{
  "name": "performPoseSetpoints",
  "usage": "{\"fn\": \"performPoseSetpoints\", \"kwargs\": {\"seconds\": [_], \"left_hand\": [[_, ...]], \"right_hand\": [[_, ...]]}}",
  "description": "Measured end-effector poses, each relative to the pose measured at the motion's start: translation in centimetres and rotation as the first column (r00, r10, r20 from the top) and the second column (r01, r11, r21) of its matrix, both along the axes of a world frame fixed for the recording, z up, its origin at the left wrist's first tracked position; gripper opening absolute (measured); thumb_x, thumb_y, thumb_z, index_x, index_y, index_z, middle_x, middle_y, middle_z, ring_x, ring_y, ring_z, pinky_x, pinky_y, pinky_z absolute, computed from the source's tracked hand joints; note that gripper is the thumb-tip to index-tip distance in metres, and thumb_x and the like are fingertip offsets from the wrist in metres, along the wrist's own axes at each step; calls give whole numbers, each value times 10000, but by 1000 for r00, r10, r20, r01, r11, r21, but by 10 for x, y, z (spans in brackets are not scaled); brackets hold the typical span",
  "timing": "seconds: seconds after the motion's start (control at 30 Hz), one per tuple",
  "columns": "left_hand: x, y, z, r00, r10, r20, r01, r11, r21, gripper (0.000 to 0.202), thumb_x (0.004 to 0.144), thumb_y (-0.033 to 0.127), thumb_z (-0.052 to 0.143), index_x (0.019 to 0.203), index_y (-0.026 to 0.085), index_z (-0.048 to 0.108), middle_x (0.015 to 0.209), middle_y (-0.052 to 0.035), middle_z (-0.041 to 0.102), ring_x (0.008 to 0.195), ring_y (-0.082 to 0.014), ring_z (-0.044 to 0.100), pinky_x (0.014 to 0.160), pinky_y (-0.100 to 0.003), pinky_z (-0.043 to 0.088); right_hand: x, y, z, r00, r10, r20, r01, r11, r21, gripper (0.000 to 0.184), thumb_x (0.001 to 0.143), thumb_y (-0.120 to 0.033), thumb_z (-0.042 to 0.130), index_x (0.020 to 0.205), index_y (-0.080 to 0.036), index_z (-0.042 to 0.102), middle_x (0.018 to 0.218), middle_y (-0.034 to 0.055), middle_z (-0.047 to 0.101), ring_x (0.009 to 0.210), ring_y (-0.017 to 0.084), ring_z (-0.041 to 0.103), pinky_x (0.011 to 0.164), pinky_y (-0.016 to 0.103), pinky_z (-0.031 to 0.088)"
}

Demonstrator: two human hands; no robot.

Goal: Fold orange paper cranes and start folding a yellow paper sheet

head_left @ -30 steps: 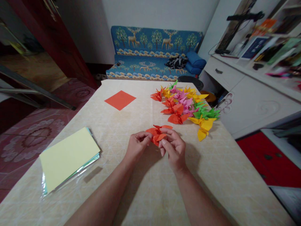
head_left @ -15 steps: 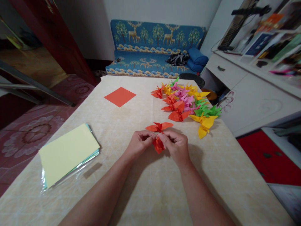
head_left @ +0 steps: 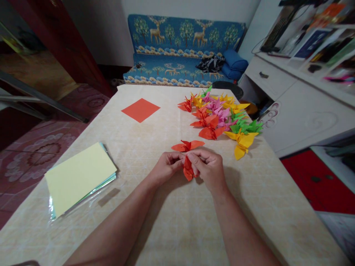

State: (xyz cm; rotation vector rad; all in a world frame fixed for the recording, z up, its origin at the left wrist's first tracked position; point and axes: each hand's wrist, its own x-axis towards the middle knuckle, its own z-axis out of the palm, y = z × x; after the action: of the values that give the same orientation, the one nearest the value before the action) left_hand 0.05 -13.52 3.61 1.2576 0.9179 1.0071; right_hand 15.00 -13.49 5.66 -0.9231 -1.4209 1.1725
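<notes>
Red folded paper [head_left: 188, 172] is pinched by left hand [head_left: 168, 167] and right hand [head_left: 210, 168]. It could be torn by uneven pulling, or the red crane [head_left: 188, 146] on its far side displaced by contact.

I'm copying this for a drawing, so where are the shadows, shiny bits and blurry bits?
In the head view, soft shadows lie on the tablecloth beside both forearms; in that same view, clear plastic glints by the pale yellow sheet, and shelf items at right look smeared, while the red folded paper is clearer.
</notes>
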Motion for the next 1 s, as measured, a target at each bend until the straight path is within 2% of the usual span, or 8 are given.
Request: {"fn": "performPoseSetpoints", "kwargs": {"seconds": [0.17, 0.37, 0.47, 0.57, 0.83, 1.0], "left_hand": [[-1, 0, 0, 1000, -1, -1, 1, 1000, -10, 311, 764, 422, 636, 757, 121, 715, 730, -110, 680, 664, -192, 601, 668, -310, 467], [-2, 0, -3, 994, -39, 101, 49, 994, -98, 255, 765, 377, 646, 769, 128, 702, 738, -81, 657, 632, -145, 558, 607, -251, 399], [-3, -1, -5, 991, -39, 131, 54, 992, -113, 242, 770, 370, 642, 745, 134, 689, 630, -36, 592, 499, -85, 436, 498, -217, 285], [-5, -1, -8, 989, -6, 146, 25, 991, -132, 234, 750, 369, 664, 732, 137, 683, 541, 2, 514, 434, -57, 316, 459, -218, 191], [-9, 3, -12, 966, 69, 247, -8, 971, -240, 267, 660, 347, 751, 763, 104, 703, 631, -46, 625, 524, -106, 522, 510, -214, 347], [-13, 4, -10, 957, 107, 271, -37, 968, -250, 254, 637, 317, 766, 763, 102, 718, 660, -55, 661, 557, -120, 568, 528, -215, 385]], "right_hand": [[0, -1, 2, 1000, 4, -13, -5, 1000, -28, 157, 821, -282, 613, 825, -160, 710, 426, -65, 480, 330, 45, 366, 319, 167, 283], [1, -3, 2, 995, -28, -96, 19, 995, -94, 171, 816, -305, 620, 827, -152, 696, 431, -64, 485, 330, 38, 350, 315, 157, 250], [1, -4, 2, 980, -71, -187, 53, 994, -100, 153, 809, -300, 626, 834, -163, 689, 447, -63, 487, 350, 42, 355, 329, 159, 249], [2, -4, 3, 959, -106, -264, 83, 992, -96, 124, 804, -280, 629, 821, -172, 686, 442, -64, 473, 363, 46, 352, 342, 163, 242], [4, -1, 0, 929, -183, -321, 164, 983, -85, 104, 805, -247, 627, 791, -158, 678, 447, -60, 441, 389, 45, 326, 353, 169, 184], [3, 0, -4, 923, -218, -317, 202, 976, -83, 95, 809, -238, 631, 794, -156, 676, 459, -59, 449, 403, 40, 344, 363, 163, 186]]}}
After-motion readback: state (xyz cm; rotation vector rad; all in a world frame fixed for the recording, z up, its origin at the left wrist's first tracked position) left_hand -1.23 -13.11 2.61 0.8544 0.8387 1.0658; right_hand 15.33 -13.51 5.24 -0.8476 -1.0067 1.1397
